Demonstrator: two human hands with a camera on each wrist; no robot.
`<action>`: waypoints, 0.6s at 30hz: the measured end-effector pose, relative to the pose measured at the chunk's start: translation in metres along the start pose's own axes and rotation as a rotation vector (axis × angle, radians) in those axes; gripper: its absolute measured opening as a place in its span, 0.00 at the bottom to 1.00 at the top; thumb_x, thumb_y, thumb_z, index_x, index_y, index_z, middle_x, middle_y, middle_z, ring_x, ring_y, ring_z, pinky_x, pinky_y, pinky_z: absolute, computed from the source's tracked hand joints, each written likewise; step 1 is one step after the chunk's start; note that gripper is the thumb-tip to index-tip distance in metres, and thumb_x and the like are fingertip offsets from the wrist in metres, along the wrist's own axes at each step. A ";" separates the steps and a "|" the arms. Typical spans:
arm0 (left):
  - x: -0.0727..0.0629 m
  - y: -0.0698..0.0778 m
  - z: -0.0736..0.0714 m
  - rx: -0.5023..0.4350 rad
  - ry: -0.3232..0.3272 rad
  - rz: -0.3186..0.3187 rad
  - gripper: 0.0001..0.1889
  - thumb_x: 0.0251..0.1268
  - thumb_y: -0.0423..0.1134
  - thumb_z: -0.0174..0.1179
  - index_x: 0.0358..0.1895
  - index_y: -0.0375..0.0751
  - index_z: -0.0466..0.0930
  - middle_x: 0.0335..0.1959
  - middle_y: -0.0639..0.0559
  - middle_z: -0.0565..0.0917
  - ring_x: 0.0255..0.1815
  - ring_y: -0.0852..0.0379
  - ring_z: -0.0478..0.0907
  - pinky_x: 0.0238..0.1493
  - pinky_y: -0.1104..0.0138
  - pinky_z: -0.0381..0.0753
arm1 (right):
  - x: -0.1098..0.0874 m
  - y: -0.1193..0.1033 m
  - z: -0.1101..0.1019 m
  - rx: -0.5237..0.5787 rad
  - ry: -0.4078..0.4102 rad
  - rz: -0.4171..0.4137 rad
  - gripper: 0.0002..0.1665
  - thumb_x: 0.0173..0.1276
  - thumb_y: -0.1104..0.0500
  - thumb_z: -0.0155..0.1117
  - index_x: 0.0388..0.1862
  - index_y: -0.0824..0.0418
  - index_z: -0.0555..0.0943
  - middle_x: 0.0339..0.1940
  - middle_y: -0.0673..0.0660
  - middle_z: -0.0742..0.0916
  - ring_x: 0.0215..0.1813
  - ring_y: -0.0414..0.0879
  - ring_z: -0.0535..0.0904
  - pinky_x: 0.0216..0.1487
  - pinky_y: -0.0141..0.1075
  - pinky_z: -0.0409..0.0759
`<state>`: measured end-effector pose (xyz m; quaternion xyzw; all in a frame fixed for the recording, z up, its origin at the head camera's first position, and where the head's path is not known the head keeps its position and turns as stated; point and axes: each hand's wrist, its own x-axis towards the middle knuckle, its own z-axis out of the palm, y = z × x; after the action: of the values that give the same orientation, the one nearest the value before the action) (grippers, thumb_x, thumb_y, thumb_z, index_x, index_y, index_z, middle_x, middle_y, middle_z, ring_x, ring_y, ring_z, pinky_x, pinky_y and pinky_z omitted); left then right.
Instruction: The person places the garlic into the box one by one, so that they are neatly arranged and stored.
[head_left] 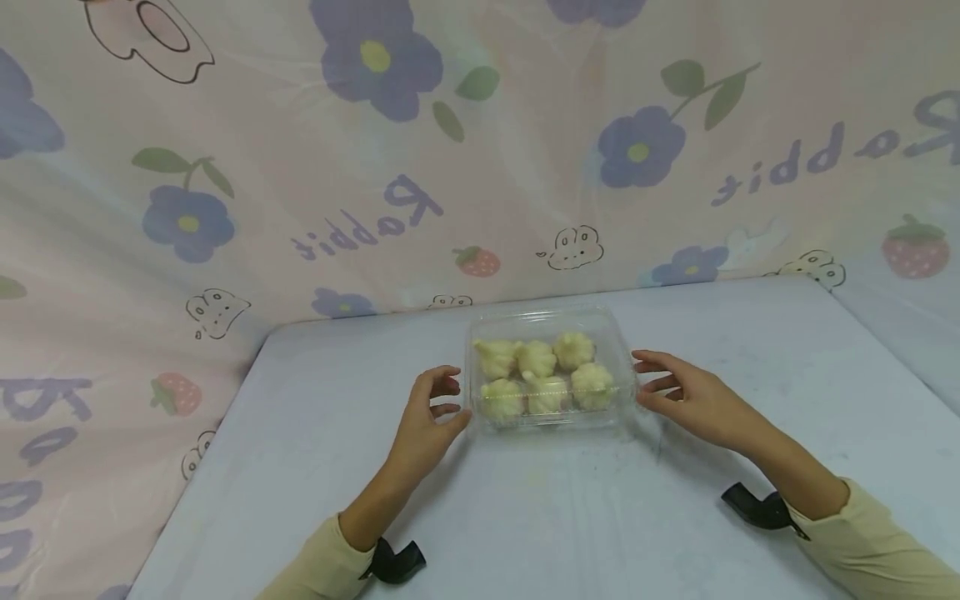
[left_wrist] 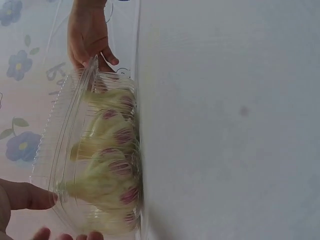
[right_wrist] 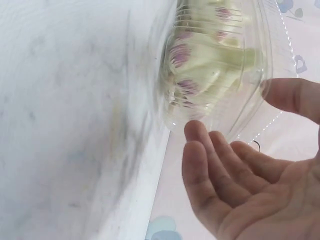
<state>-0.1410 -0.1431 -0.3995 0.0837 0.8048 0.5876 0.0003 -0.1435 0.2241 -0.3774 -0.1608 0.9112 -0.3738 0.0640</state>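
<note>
A clear plastic clamshell box point(head_left: 551, 421) with its lid down stands on the white table. Inside sit several garlic bulbs point(head_left: 592, 386), pale with purple streaks in the wrist views. At the box's left side is my left hand point(head_left: 426, 429). Its thumb tip meets the box's rim in the left wrist view, with the other fingertips low beside the wall. On the opposite side, my right hand point(head_left: 697, 400) has its thumb tip at the rim in the right wrist view. The right hand's fingers point(right_wrist: 200, 175) are spread and loosely bent near the end wall, not wrapped round it.
The white table point(head_left: 570, 517) reaches back to a printed cloth point(head_left: 510, 167) with flowers and rabbits, which also hangs at the left. Black wrist mounts point(head_left: 397, 562) are strapped at both sleeve cuffs.
</note>
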 end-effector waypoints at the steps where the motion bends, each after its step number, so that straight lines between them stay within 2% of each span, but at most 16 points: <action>1: 0.001 0.000 0.000 -0.022 -0.003 -0.035 0.32 0.62 0.24 0.61 0.69 0.41 0.65 0.59 0.38 0.69 0.61 0.45 0.72 0.60 0.62 0.82 | 0.000 0.000 0.000 0.005 -0.004 0.000 0.38 0.76 0.49 0.58 0.78 0.61 0.59 0.68 0.66 0.77 0.60 0.60 0.81 0.53 0.52 0.84; 4: 0.002 0.000 -0.001 -0.064 -0.027 -0.128 0.34 0.64 0.27 0.60 0.73 0.44 0.62 0.58 0.38 0.70 0.57 0.48 0.75 0.53 0.66 0.83 | 0.000 -0.001 0.000 0.007 -0.015 -0.002 0.39 0.76 0.49 0.58 0.79 0.60 0.58 0.67 0.66 0.78 0.59 0.59 0.81 0.52 0.50 0.84; 7: 0.002 0.000 -0.001 -0.097 -0.064 -0.196 0.34 0.66 0.30 0.60 0.75 0.47 0.61 0.55 0.41 0.74 0.52 0.50 0.79 0.50 0.62 0.85 | 0.000 -0.002 0.000 0.012 -0.030 -0.004 0.40 0.76 0.50 0.58 0.80 0.60 0.56 0.67 0.66 0.78 0.59 0.58 0.82 0.50 0.47 0.84; 10: 0.002 -0.001 -0.001 -0.128 -0.089 -0.221 0.34 0.67 0.31 0.59 0.75 0.49 0.61 0.52 0.43 0.75 0.47 0.52 0.81 0.50 0.58 0.86 | 0.000 -0.001 0.000 0.009 -0.038 -0.003 0.41 0.76 0.49 0.58 0.80 0.60 0.54 0.66 0.65 0.78 0.59 0.59 0.81 0.50 0.46 0.84; 12: 0.002 -0.002 -0.001 -0.163 -0.100 -0.227 0.35 0.67 0.30 0.58 0.76 0.49 0.60 0.50 0.43 0.75 0.43 0.52 0.82 0.49 0.59 0.87 | 0.000 0.000 0.000 0.009 -0.044 -0.010 0.41 0.76 0.50 0.58 0.81 0.60 0.54 0.66 0.65 0.79 0.59 0.58 0.81 0.49 0.44 0.85; 18: 0.001 -0.002 -0.001 -0.275 -0.133 -0.259 0.36 0.67 0.27 0.56 0.77 0.49 0.57 0.47 0.45 0.71 0.35 0.52 0.82 0.42 0.58 0.89 | -0.001 0.003 0.000 0.041 -0.060 -0.015 0.41 0.76 0.51 0.58 0.81 0.60 0.54 0.62 0.63 0.81 0.54 0.50 0.82 0.45 0.35 0.83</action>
<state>-0.1426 -0.1441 -0.4013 0.0174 0.7191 0.6804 0.1406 -0.1436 0.2263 -0.3790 -0.1772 0.8999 -0.3877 0.0919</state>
